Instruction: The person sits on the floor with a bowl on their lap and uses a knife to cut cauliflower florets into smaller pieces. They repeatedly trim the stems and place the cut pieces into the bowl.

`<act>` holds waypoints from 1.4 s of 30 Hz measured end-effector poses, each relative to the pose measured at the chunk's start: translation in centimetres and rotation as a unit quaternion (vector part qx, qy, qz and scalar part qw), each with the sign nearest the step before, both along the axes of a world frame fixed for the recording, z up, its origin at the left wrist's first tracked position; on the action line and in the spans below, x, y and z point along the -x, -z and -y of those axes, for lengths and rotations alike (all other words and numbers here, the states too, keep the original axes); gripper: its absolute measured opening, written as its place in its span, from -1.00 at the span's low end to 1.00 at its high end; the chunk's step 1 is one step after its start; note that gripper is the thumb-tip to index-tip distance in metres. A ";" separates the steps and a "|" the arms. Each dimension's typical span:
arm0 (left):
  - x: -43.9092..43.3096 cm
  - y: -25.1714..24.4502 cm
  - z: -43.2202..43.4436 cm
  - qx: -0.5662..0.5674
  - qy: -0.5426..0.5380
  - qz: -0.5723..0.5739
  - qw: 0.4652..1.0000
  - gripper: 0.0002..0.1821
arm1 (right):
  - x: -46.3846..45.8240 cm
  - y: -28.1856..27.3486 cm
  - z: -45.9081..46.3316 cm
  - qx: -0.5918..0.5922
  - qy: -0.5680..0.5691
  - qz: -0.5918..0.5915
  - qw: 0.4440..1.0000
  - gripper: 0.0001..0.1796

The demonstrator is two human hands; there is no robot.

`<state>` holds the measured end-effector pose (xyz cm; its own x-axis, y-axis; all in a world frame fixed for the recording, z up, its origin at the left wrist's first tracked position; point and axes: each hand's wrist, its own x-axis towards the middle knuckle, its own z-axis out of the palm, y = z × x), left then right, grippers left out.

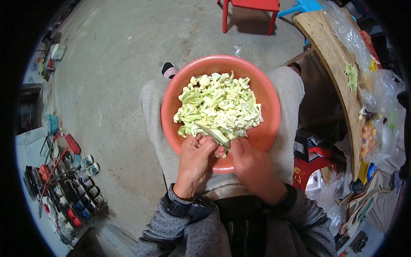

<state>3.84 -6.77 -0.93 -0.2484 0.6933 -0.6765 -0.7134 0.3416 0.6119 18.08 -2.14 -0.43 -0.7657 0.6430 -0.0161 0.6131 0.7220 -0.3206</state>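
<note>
On my lap rests a wide orange-red plastic basin [274, 109], heaped with pale cauliflower florets [221, 99] on light green stems. My right hand [252, 162] is closed around a small knife [209, 132], whose handle the fingers hide. The blade slants up and left over the basin's near side. My left hand [196, 154] pinches a cauliflower piece [223, 155] close beside the blade; the fingers cover most of it. Whether the edge is cutting into the piece cannot be told. Both hands are above the near rim.
A red plastic stool [255, 4] stands ahead on the concrete floor [106, 96]. To the right, a wooden table [337, 54] carries plastic bags [379, 86] and a green leafy scrap [351, 76]. A red stool [301, 170] sits below it. Shoes on a rack [77, 199] are at left.
</note>
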 end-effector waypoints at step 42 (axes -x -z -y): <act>2.1 0.2 1.1 -0.151 0.178 -0.049 0.971 -0.53 | -0.1 -0.9 -1.5 0.446 0.168 -0.280 0.834 -0.75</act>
